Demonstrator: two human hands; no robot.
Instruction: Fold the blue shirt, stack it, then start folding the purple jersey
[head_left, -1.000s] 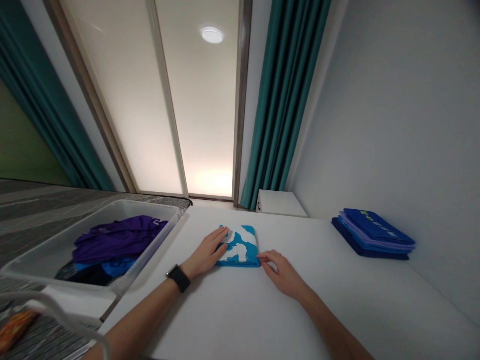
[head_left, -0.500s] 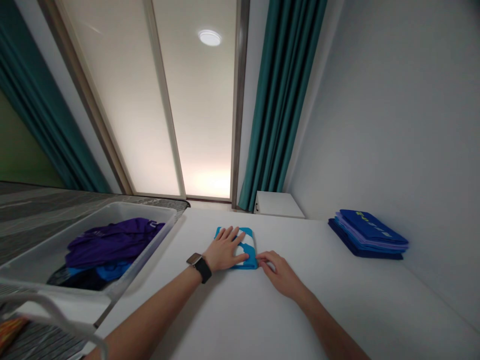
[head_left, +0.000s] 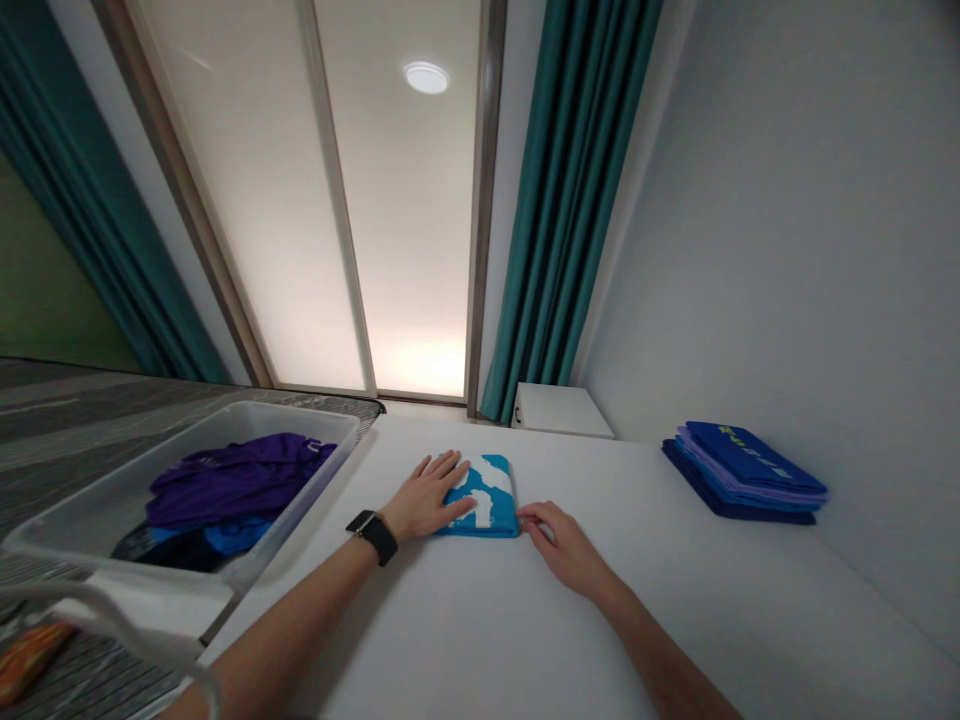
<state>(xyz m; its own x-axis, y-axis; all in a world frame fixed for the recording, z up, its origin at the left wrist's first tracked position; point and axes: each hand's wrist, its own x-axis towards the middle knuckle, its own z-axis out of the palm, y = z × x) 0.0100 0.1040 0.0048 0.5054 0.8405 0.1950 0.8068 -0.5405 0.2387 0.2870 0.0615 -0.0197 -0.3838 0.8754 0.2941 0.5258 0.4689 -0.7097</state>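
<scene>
A folded blue-and-white garment (head_left: 491,505) lies flat on the white table in front of me, a small neat rectangle. Spread over its left side is my left hand (head_left: 427,498), fingers apart and palm down, with a dark watch (head_left: 373,536) on the wrist. At the garment's near right corner, my right hand (head_left: 559,545) has its thumb and fingertips drawn together in a pinch at the edge. The fold beneath my left palm is hidden.
A translucent plastic bin (head_left: 67,505) on the left holds crumpled purple, blue and black clothes (head_left: 240,478). On the right, by the wall, sits a stack of folded blue and lilac clothes (head_left: 746,475). A low white cabinet (head_left: 562,408) stands beyond the table's far edge.
My left hand has slid left across the garment, uncovering more of its white print. My right hand stays at the near right corner. The view has shifted slightly.
</scene>
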